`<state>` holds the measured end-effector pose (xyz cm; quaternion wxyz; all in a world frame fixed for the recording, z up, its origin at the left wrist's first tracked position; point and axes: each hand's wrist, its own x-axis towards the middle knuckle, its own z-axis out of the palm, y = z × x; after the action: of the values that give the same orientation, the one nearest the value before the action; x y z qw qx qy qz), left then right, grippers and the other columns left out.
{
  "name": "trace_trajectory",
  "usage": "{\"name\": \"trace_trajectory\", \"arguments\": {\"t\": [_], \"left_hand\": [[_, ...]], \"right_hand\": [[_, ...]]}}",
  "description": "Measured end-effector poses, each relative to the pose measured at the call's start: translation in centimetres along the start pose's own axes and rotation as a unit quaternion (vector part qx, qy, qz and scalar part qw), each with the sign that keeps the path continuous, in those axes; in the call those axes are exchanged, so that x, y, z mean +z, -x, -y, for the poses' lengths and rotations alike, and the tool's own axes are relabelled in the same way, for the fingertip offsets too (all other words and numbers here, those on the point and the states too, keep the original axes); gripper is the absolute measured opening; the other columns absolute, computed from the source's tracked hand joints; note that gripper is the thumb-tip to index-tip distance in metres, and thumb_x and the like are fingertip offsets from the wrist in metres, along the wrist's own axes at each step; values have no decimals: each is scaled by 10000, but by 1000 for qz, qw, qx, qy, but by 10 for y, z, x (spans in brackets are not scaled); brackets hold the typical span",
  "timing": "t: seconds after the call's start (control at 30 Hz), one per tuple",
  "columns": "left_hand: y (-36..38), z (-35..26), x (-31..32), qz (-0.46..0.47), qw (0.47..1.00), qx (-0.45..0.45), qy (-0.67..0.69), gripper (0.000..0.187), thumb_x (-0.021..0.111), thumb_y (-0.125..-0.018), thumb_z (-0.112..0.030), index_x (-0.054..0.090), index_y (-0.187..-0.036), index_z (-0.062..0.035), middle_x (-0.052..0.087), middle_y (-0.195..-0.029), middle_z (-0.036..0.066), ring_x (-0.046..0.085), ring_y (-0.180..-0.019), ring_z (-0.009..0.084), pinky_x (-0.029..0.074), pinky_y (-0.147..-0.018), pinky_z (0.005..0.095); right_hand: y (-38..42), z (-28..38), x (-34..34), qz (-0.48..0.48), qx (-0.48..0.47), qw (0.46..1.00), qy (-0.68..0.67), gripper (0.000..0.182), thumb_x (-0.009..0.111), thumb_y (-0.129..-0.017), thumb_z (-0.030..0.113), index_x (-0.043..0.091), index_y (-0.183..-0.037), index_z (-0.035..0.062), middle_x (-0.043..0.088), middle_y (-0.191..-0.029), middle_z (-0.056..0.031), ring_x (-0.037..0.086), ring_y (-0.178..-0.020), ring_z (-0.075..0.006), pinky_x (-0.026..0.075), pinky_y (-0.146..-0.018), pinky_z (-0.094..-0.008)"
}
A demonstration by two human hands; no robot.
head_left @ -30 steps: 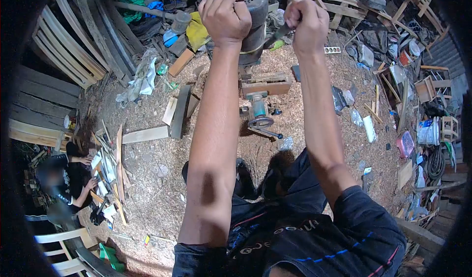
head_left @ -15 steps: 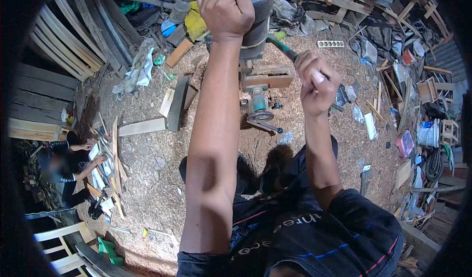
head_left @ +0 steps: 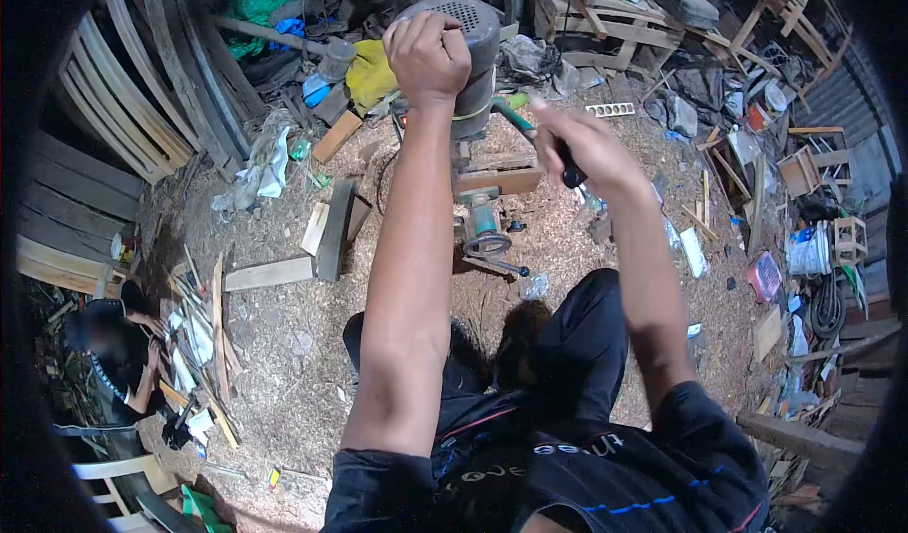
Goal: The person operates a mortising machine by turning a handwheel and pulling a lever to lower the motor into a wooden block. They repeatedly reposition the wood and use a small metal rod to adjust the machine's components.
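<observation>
A machine with an upright grey motor (head_left: 473,55) and a perforated cap stands in front of me. My left hand (head_left: 428,55) is a closed fist against the motor's near left side; what it grips is hidden. From the machine's right side slopes a green lever (head_left: 514,117) with a black end. Around its lower part my right hand (head_left: 591,150) curls loosely, one digit stretched out and slightly blurred; the black end shows beneath the palm. Below the motor, a wooden piece (head_left: 506,182) lies across the machine above a green clamp (head_left: 483,216) with a handwheel (head_left: 488,244).
Wood shavings cover the floor (head_left: 284,372). Boards (head_left: 336,230) lie left of the machine, and curved slats (head_left: 123,88) lean at the far left. Another person (head_left: 118,353) sits at the lower left beside wood strips. A pink basket (head_left: 764,276) and wooden frames are at the right.
My right hand has shifted left and loosened from a tight fist, with one digit now extended. The view has tilted slightly, showing more of the motor's top. My left hand remains a fist beside the motor.
</observation>
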<state>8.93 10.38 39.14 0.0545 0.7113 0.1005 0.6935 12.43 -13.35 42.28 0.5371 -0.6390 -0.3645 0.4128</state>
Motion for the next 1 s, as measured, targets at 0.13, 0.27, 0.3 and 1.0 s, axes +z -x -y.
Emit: {"name": "trace_trajectory", "arguments": {"t": [0.13,0.27,0.3,1.0], "left_hand": [[-2,-3,-5,9,1000,-5,0,172,510,-766,-143,658,-696,-92,658,-765,74,614,-773,295,445,-819,394],[-2,-2,-3,12,1000,-13,7,158,520,-764,-150,648,-690,-95,656,-760,66,600,-775,291,424,-870,407],[1,0,-3,14,1000,-9,6,160,518,-765,-152,648,-692,-95,655,-760,66,599,-775,292,424,-868,409],[-1,-5,-5,-27,996,46,65,147,532,-774,-88,575,-647,-31,602,-685,132,602,-737,332,448,-756,406]], "right_hand": [[-30,7,5,-11,-45,942,331,487,602,-955,407,654,-787,-47,654,-751,-110,614,-711,-181,489,-672,-322],[-35,20,12,-22,63,830,554,482,642,-924,308,551,-1193,-81,641,-1052,-154,649,-881,-232,548,-738,-353],[-38,34,12,27,172,880,443,447,639,-909,242,522,-1201,-76,607,-1050,-159,658,-958,-261,564,-590,-344],[-2,-28,34,-125,295,902,290,198,600,-838,144,558,-821,-48,530,-536,-69,531,-406,-173,394,-374,-354]]}}
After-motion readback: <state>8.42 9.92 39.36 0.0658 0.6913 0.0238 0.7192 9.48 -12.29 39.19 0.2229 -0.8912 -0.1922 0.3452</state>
